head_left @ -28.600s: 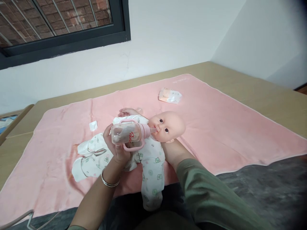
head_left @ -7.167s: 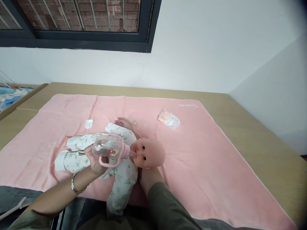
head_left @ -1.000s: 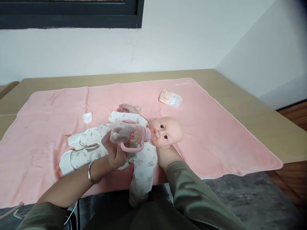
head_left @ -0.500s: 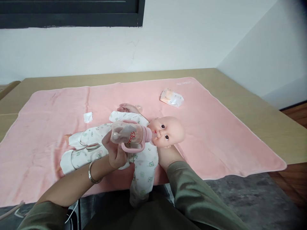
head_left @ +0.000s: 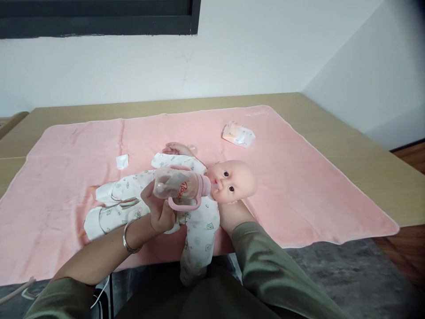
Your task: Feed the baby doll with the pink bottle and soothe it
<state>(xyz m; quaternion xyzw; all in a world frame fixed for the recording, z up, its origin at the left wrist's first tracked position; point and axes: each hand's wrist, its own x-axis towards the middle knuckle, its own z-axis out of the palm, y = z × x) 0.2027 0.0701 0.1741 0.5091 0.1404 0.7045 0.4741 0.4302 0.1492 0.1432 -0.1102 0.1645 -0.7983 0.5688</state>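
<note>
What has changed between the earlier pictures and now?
Only the view has shifted: the barred panes have left the picture, leaving just the dark window frame. No hold visibly changed. The left hand still holds the bottle, teat at the mouth of the doll; the right forearm still runs under its head. The packet and white square stay on the pink blanket.

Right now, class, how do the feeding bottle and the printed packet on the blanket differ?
The feeding bottle is held in the left hand; the printed packet lies on the pink blanket. The feeding bottle has pink handles; the printed packet has none. The feeding bottle is rounded, the printed packet flattish. Neither stands upright.
</note>
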